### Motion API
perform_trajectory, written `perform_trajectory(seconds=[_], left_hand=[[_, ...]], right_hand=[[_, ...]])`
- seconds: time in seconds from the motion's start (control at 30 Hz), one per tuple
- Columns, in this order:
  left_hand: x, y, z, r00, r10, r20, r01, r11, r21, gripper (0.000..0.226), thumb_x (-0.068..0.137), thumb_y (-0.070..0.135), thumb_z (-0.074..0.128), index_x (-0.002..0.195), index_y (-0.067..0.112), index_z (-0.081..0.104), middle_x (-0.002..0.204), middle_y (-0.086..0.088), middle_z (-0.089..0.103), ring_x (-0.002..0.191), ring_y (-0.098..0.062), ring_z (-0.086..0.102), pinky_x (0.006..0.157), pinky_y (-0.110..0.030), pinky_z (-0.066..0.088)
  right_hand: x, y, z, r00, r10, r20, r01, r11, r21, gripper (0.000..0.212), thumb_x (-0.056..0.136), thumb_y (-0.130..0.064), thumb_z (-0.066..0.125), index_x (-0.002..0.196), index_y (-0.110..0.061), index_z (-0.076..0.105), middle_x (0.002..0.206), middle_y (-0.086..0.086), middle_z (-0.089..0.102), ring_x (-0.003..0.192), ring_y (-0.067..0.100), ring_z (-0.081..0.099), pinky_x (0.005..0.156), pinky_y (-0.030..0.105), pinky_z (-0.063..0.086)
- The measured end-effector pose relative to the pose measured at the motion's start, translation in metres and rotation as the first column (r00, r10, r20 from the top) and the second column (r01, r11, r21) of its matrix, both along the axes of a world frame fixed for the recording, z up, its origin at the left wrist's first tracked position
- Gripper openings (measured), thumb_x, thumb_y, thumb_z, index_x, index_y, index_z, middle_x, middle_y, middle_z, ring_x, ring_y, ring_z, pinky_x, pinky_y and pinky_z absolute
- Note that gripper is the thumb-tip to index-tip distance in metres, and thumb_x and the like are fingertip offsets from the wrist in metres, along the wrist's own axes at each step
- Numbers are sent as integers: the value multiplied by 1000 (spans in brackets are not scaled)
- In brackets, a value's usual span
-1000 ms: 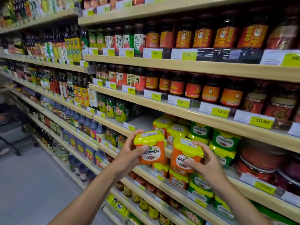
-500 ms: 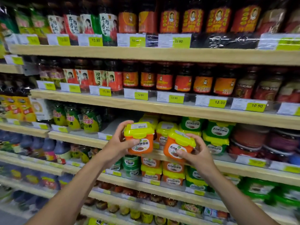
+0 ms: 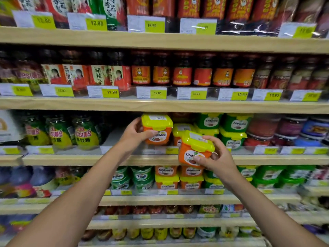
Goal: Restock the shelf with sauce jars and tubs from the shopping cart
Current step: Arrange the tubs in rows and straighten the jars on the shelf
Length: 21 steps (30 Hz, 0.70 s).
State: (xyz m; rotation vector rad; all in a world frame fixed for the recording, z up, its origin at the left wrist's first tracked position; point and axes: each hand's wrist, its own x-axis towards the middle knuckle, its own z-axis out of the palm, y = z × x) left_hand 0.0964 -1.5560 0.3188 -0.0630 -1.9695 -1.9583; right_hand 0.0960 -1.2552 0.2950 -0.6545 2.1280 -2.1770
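Both tubs nearer shelf [image 3: 106,158]: left tub [image 3: 157,130] upright, right tub [image 3: 195,150] tilted

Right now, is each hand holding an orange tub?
Yes: the left hand grips one orange tub and the right hand grips another tub.

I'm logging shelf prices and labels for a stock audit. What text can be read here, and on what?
"12.90": top-shelf price tag
"11.90": second-shelf price tag
"12.80": second-shelf tag
"油辣子": red-labelled jar
"6月香": orange tub in right hand
Orange tub in left hand: label partly covered.
Third-shelf tags: blurred, unreadable.
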Motion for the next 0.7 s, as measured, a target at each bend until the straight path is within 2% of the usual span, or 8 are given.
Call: perform_trajectory(seconds=[0.1,0.17,0.23,0.33,0.43,0.53,0.63,0.7], left_hand=[[-17,-3,-1,1000,-4,-7,5,997,78,57,65,15,91,115,12,64,106,-3,77,102,-21,72,85,-30,59],[-28,-4,0,1000,10,2,-10,995,97,57,62,16,91,112,12,65,104,-2,78,102,-22,72,84,-31,59],[-37,-4,2,1000,11,12,-12,997,75,51,65,23,88,112,13,69,106,-3,78,101,-21,73,86,-33,57],[-52,-7,6,999,20,29,-20,1000,20,62,68,25,91,123,10,67,114,-6,75,102,-16,73,85,-28,57],[-64,-11,6,998,-15,58,14,1000,12,73,68,28,88,133,9,61,119,-4,74,104,-15,72,90,-30,58],[-70,-13,5,998,-22,55,23,1000,-5,75,71,28,87,137,10,56,124,-3,71,105,-12,70,86,-23,56],[-72,-17,4,998,-35,54,38,998,-53,94,60,44,93,140,14,53,129,-2,69,113,-15,68,95,-31,54],[-71,-21,2,996,-55,71,64,990,-127,96,57,51,92,139,18,55,129,0,69,115,-14,68,101,-35,53]], right_hand=[[6,-4,-7,1000,-19,-10,19,1000,-3,69,61,-24,90,124,-31,61,134,-9,59,113,19,67,87,48,60],[9,-6,-11,999,-36,-10,36,999,6,70,60,-24,90,124,-32,62,136,-6,58,113,19,66,87,47,60],[12,-7,-12,999,-45,-23,45,999,25,67,60,-24,90,121,-35,63,134,-4,60,111,19,67,84,45,61],[13,-6,-9,999,-37,-15,37,999,11,66,62,-18,88,121,-30,63,130,-2,62,107,19,70,78,38,61],[11,-4,-7,999,-33,-5,33,999,-6,67,62,-16,87,123,-27,61,130,-2,63,108,19,69,78,33,60],[8,-3,-6,998,-55,2,55,998,-3,68,61,-19,88,123,-31,62,133,-2,62,111,19,68,79,34,59],[8,-3,-5,997,-71,7,71,997,6,66,62,-21,87,121,-35,62,131,-4,62,108,18,69,78,36,60],[7,-3,-6,997,-74,12,74,997,-5,66,63,-18,86,122,-33,61,129,-4,64,107,18,70,77,35,60]])
